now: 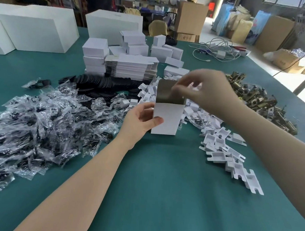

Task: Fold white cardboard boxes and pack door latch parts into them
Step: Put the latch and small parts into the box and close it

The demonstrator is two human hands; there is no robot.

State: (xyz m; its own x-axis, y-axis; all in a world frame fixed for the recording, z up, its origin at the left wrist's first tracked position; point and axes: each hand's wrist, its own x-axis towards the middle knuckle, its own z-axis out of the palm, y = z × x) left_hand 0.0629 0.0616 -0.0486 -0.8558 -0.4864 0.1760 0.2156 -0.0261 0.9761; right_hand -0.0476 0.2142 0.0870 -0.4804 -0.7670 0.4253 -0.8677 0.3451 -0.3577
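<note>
box (167, 119) is standing upright on the green table (161, 188), its open end up and its grey-lined flap (165, 91) rising at the back. the left hand (140, 120) is gripping the box's left side, thumb lying across the white front and the other fingers wrapping behind. the right hand (204, 90) is hovering over the opening, blurred, fingertips bunching together at the flap's top edge; whether they are pinching it i cannot tell. bags (39, 122) are lying to the left, inserts (223, 149) to the right, latches (257, 99) beyond the right hand.
</note>
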